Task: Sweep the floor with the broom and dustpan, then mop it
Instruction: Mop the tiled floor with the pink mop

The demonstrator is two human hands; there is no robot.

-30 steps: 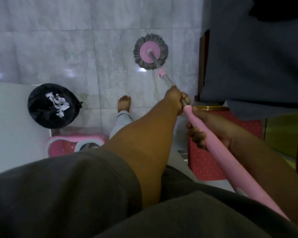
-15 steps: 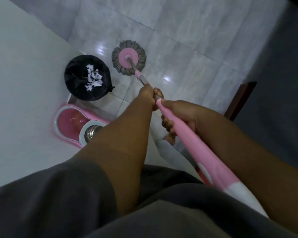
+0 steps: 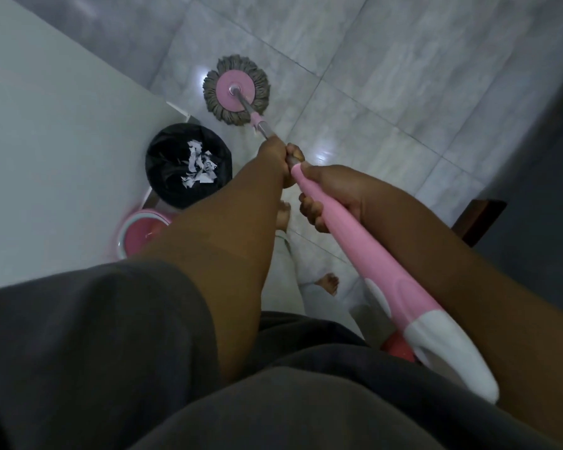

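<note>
Both grips clenched fully on the mop handle (image 3: 335, 219), left hand (image 3: 273, 151) ahead of right hand (image 3: 332, 193), mop head (image 3: 236, 89) flat on floor (image 3: 387, 76) beyond them.

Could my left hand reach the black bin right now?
Probably not as things stand: the left hand is closed on the mop handle. The black bin sits close beside that arm with nothing between, so letting go would likely free it.
</note>
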